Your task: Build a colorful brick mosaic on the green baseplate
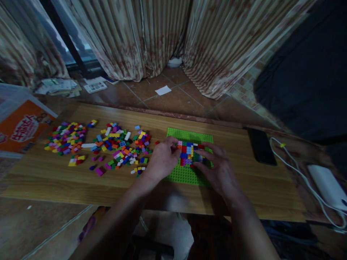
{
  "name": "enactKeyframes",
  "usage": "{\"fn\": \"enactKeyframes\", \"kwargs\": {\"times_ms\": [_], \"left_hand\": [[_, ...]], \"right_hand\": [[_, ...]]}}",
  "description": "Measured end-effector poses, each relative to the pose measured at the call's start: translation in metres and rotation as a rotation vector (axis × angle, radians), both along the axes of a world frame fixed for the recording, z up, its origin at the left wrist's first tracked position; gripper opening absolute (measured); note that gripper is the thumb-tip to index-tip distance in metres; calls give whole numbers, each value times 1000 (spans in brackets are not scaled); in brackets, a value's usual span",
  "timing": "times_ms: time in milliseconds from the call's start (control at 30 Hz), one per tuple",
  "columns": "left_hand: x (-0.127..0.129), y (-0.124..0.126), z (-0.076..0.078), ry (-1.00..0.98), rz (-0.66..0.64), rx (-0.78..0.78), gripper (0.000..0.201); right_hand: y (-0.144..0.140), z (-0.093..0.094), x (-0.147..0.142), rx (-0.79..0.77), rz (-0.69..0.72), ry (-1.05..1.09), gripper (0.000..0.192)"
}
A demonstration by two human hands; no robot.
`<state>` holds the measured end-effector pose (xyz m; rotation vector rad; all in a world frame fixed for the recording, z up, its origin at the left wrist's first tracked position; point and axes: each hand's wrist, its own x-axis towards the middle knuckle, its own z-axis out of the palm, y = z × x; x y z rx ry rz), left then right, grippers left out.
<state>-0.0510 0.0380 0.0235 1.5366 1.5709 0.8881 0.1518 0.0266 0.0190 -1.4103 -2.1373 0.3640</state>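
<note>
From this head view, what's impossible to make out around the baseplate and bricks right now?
- Green baseplate, head view: near edge and sides hidden under left hand and right hand.
- Built brick patch: whether fingers grip a brick, too small and dim.
- Loose bricks: individual shapes blurred.
- Orange box: cut by left edge.
- White charger: cut by right edge.

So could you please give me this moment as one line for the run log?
left hand on brick patch | right hand on patch | green baseplate on table | loose bricks left
</note>
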Motion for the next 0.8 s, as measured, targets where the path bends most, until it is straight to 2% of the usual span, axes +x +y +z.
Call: {"fn": "enactKeyframes", "kwargs": {"times_ms": [200, 400, 467, 600, 800], "left_hand": [[-1, 0, 0, -10, -9, 0, 24], [-1, 0, -1, -13, -12, 3, 25], [-1, 0, -1, -3, -6, 16, 24], [-1, 0, -1, 6, 3, 3, 22], [-1, 0, -2, -2, 0, -1, 25]], "right_hand": [[-1, -1, 2, -90, -62, 86, 35], [-4, 5, 0, -94, -49, 127, 35], [-1, 3, -1, -60, -114, 141, 36], [5, -7, -4, -33, -286, 125, 51], [3, -19, -17, -113, -344, 38, 64]]}}
